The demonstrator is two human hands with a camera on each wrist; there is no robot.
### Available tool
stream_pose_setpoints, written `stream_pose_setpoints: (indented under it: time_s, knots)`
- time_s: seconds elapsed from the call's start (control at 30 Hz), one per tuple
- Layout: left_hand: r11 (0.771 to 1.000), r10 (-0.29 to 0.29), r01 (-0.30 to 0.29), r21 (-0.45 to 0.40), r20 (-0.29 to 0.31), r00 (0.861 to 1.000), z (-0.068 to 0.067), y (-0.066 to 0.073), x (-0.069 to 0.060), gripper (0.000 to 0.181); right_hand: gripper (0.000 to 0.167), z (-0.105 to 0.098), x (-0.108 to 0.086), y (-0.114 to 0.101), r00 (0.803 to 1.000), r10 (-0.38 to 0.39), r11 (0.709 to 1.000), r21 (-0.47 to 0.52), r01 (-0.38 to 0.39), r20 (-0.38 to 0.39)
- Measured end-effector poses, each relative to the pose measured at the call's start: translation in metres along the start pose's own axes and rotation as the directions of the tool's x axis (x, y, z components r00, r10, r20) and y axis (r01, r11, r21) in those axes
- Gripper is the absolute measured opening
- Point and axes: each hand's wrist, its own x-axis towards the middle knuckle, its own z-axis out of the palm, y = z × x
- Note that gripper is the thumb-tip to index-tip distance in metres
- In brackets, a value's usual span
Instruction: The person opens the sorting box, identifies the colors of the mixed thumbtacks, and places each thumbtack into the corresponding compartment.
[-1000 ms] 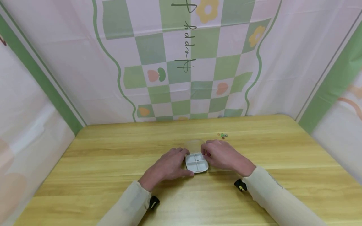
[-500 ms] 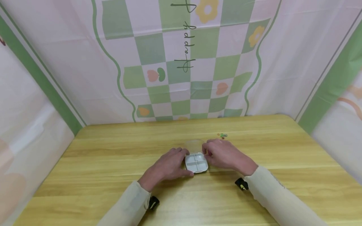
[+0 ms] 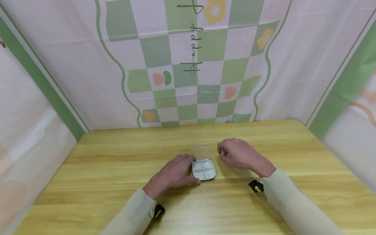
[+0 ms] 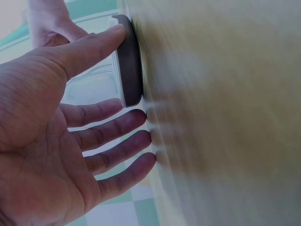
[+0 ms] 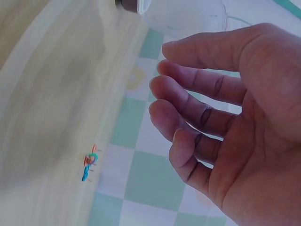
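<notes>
A small pill box [image 3: 203, 169] with a white inside split into compartments lies on the table, its clear lid [image 3: 201, 152] swung back away from the person. My left hand [image 3: 177, 172] holds it from the left, thumb on the near edge and index finger at the far side. In the left wrist view the dark side of the pill box [image 4: 129, 61] shows under the thumb; the other fingertips touch the table. To the right of the box my right hand [image 3: 241, 153] hovers, fingers loosely bent, with nothing between them in the right wrist view.
Several tiny coloured ring-like pieces [image 5: 89, 162] lie on the table beyond the right hand, which hides them from the head view. Behind the wooden table [image 3: 123, 147] hangs a checked green and white cloth [image 3: 188, 78].
The right hand has left the corner of the pill box and moved right, now covering the coloured pieces in the head view. The left hand and the box stay in place.
</notes>
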Motion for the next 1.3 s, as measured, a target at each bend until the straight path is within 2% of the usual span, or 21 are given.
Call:
stream_pose_setpoints:
  time_s: [0.77,1.3]
  knots:
    - [1.0,0.005,-0.005,-0.001,-0.001,1.0,0.001,-0.001,0.001,0.074,0.006,-0.013,-0.004,0.022,0.998,0.052,0.998,-0.021,-0.053,-0.021]
    - [1.0,0.017,-0.017,-0.003,-0.002,1.0,0.001,-0.001,0.0,0.072,0.01,-0.013,-0.003,0.051,0.994,0.095,0.994,-0.05,-0.098,-0.059]
